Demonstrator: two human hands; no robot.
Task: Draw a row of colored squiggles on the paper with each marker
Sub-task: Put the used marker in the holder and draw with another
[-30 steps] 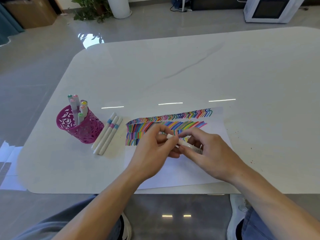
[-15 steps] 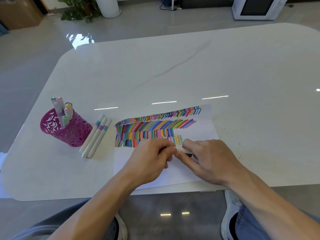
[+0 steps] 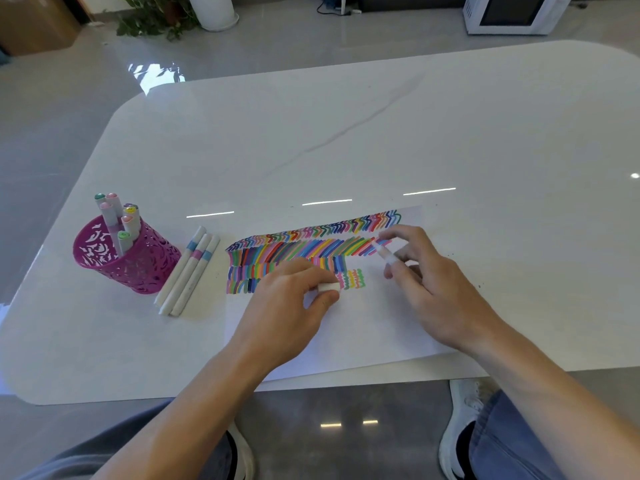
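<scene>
A white sheet of paper (image 3: 363,334) lies near the table's front edge, its upper part covered with rows of coloured squiggles (image 3: 311,247). My left hand (image 3: 291,306) rests on the paper and pinches a white marker cap (image 3: 328,287). My right hand (image 3: 426,282) hovers over the paper's right part and holds an uncapped white marker (image 3: 386,254), its tip pointing up-left toward the squiggles; the hand is blurred. A short row of squiggles (image 3: 353,279) sits between the two hands.
A magenta perforated cup (image 3: 135,268) with several capped markers (image 3: 116,216) stands at the left. Three white markers (image 3: 188,275) lie side by side between the cup and the paper. The white table (image 3: 346,133) extends far behind; its front edge is just below the paper.
The hands were joined on one marker; now they have pulled apart. The left keeps the cap, the right has moved right and up with the marker.
</scene>
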